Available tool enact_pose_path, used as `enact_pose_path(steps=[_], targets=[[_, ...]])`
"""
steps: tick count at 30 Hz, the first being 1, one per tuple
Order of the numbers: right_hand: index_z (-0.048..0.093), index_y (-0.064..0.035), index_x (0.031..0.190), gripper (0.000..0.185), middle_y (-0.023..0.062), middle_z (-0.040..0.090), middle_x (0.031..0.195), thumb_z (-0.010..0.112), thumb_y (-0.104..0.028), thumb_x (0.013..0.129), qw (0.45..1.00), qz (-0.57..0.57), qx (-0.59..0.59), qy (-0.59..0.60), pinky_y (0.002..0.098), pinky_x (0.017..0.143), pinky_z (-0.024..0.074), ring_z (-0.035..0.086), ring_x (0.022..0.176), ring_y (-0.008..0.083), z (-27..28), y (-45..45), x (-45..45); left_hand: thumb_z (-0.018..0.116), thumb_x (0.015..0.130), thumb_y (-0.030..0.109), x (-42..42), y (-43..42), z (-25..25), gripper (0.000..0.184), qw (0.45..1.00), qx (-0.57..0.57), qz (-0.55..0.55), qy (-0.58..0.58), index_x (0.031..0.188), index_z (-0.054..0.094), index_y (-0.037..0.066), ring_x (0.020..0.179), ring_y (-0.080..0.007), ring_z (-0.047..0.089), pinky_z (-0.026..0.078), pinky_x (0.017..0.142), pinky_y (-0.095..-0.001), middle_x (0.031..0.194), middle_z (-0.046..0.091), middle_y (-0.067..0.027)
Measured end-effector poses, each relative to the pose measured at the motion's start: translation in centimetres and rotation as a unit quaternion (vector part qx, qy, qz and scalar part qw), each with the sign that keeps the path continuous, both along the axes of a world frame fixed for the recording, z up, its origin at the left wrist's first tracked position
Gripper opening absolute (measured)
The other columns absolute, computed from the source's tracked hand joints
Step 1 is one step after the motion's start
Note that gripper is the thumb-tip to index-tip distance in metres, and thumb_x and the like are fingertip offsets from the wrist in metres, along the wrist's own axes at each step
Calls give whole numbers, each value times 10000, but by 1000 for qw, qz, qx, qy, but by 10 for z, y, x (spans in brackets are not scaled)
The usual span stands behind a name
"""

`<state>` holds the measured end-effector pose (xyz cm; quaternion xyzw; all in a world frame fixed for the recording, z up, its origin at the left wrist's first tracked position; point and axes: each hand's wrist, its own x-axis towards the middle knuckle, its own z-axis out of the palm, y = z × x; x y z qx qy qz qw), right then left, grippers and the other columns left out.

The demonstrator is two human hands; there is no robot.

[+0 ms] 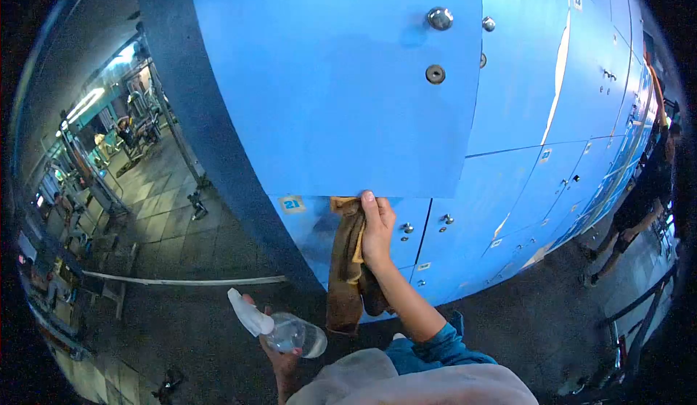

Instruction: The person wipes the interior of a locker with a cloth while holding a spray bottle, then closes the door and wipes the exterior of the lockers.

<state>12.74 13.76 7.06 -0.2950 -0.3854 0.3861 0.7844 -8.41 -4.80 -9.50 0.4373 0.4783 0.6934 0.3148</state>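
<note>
My right hand (377, 232) is closed on a brown cloth (345, 274), which hangs down from its fingers. Its thumb rests at the lower edge of a blue locker door (341, 107) that has a round knob (440, 18) and a lock. Lower left, my left hand (282, 358) is wrapped round a clear plastic bottle (298, 334) with a white upper part (249, 313), tilted to the left. Beside the cloth, a locker below carries the number label 21 (292, 204).
More blue lockers (508, 187) with small knobs run off to the right. A person (642, 194) in dark clothes stands at the far right. Gym equipment (91, 162) stands on the left, and a metal rack (639, 318) at the lower right.
</note>
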Motion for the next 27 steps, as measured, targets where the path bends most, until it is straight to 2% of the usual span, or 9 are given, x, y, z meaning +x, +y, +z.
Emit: enact_pose_path(steps=[3, 6, 9, 14, 18, 21, 24, 25, 27], targets=[[517, -32, 695, 327, -45, 461, 692, 577, -256, 926, 1000, -1, -4, -31, 233, 593, 343, 378, 672, 50, 4, 0, 5, 846, 487, 535, 12, 12, -7, 1024, 999, 19, 44, -4, 1262, 396, 38, 1030, -247, 555, 505, 848, -392, 1161, 525, -119], [585, -5, 732, 302, -33, 506, 702, 584, -240, 922, 997, 7, 2, -78, 236, 603, 360, 413, 680, 52, 1, 2, 15, 795, 600, 498, 25, 19, 3, 865, 997, 64, 26, 17, 1245, 423, 58, 973, -236, 559, 516, 790, -384, 1119, 532, -92], [608, 23, 781, 311, -16, 526, 714, 584, -252, 923, 994, 8, -4, -105, 239, 606, 366, 428, 687, 55, -2, 9, 19, 671, 777, 450, -53, 36, -171, 665, 991, -57, -11, -120, 1276, 415, 92, 805, -203, 548, 485, 603, -344, 1055, 534, -90], [632, 36, 849, 338, 20, 581, 732, 536, -274, 948, 984, 13, 7, -179, 239, 642, 404, 479, 706, 74, -6, 14, 28, 624, 763, 508, 6, 39, -92, 755, 998, 59, -4, -5, 1320, 349, 78, 859, -222, 536, 486, 645, -364, 1146, 476, -117], [642, 21, 856, 351, 20, 595, 756, 484, -271, 973, 984, 73, -6, -160, 232, 670, 416, 503, 717, 77, 5, 14, 31, 613, 758, 513, 7, 41, -95, 783, 999, 39, 0, -24, 1340, 325, 75, 881, -229, 532, 488, 659, -371, 1174, 470, -125], [650, 13, 831, 383, 18, 587, 734, 466, -288, 978, 983, 79, -19, -167, 235, 662, 414, 498, 700, 76, 4, 18, 32, 840, 541, 545, 5, 32, -77, 1206, 994, -45, -82, -56, 1420, 194, 30, 1169, -252, 473, 489, 878, -388, 1432, 314, -131], [623, 13, 879, 314, 15, 577, 762, 502, -265, 961, 975, 123, -21, -184, 235, 677, 412, 493, 725, 73, 9, 1, 37, 671, 722, 464, 21, 74, -36, 884, 999, 43, -20, -17, 1403, 273, 64, 1056, -230, 526, 498, 818, -348, 1293, 434, -100], [608, 10, 895, 268, 21, 583, 769, 522, -239, 948, 975, 121, 0, -187, 244, 676, 421, 503, 729, 79, 5, -6, 34, 525, 851, 392, 8, 107, -72, 653, 995, 27, 90, -22, 1389, 317, 85, 956, -206, 569, 512, 756, -317, 1188, 505, -100], [578, 3, 926, 191, 33, 595, 784, 564, -187, 923, 973, 117, 41, -194, 261, 673, 440, 522, 735, 90, -9, -28, 25, 513, 877, 356, 49, 107, 13, 575, 998, 34, -33, -41, 1348, 360, 65, 1013, -198, 536, 471, 817, -312, 1195, 501, -96]])
